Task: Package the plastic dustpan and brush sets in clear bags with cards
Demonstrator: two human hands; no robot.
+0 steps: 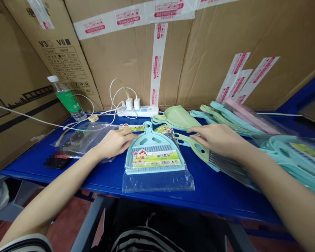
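Note:
A mint-green dustpan and brush set [154, 157] lies sealed in a clear plastic bag at the middle of the blue table, with a colourful paper label across it. My left hand [115, 142] rests flat beside its upper left edge, fingers extended on the plastic. My right hand [215, 138] lies palm down over a teal hand brush [196, 148] with grey bristles, fingers extended and not visibly gripping it. A pale green dustpan [175, 117] lies beyond the bagged set. Further right is a heap of pastel dustpans and brushes [233, 119].
Bagged sets [296, 157] pile at the right table edge. At the back stand a white power strip [138, 111] with chargers, and a water bottle [67, 98]. A plastic bag [78, 140] lies left. Cardboard boxes [136, 52] form the back wall. The table's front edge lies close to me.

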